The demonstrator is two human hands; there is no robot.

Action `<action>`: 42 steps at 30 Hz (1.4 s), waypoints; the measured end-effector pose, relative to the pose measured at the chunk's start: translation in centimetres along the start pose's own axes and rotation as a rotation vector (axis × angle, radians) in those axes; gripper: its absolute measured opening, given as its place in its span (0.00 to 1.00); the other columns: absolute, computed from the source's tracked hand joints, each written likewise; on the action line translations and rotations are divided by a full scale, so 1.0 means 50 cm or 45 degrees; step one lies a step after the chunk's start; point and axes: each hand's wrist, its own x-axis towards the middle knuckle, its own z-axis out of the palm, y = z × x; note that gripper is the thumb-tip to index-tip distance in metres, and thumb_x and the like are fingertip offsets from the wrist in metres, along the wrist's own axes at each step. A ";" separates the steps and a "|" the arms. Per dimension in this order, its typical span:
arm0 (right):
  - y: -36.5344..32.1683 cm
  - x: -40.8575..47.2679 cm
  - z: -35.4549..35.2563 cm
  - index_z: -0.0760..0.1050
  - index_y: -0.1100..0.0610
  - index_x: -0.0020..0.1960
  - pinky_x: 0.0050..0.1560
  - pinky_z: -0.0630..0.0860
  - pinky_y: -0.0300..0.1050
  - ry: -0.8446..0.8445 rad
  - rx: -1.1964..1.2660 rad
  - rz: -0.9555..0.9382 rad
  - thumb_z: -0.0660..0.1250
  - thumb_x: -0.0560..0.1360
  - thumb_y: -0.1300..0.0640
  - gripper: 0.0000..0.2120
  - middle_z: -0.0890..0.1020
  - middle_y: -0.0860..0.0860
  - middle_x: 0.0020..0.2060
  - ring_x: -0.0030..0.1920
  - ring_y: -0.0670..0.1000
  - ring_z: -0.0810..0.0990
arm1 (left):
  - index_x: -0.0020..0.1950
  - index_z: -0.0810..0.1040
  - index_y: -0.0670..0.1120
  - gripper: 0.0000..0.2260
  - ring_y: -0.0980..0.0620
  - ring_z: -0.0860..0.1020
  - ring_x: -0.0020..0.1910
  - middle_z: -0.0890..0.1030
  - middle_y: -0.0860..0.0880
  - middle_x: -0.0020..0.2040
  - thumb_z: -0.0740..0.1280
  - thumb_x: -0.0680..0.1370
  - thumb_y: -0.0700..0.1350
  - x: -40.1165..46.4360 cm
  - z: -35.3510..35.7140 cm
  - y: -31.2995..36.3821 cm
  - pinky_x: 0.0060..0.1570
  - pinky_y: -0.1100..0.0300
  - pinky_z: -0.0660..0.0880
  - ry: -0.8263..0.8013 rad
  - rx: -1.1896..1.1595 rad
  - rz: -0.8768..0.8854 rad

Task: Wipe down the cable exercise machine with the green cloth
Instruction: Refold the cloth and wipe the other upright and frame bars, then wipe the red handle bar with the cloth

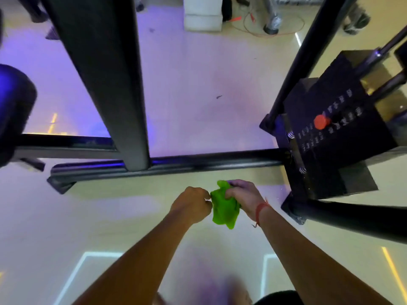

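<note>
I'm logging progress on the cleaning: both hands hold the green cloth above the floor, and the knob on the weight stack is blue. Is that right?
Not quite. The head view shows the knob on the weight stack is red, not blue. The rest holds: the left hand and right hand both hold the green cloth above the floor, clear of the machine.

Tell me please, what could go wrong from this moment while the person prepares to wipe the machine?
1. The green cloth hangs bunched between the left hand and right hand; a loose hold might let it drop onto the floor.
2. The weight stack with its red pin is close, and the hanging cloth could catch there.
</note>
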 end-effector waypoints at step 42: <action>-1.387 -1.840 -0.177 0.86 0.48 0.53 0.60 0.79 0.46 -0.628 -0.316 -2.282 0.80 0.62 0.45 0.21 0.87 0.44 0.48 0.52 0.46 0.84 | 0.49 0.83 0.46 0.19 0.40 0.82 0.50 0.84 0.43 0.46 0.58 0.70 0.54 -1.864 -1.228 0.630 0.51 0.50 0.80 1.869 0.655 -0.591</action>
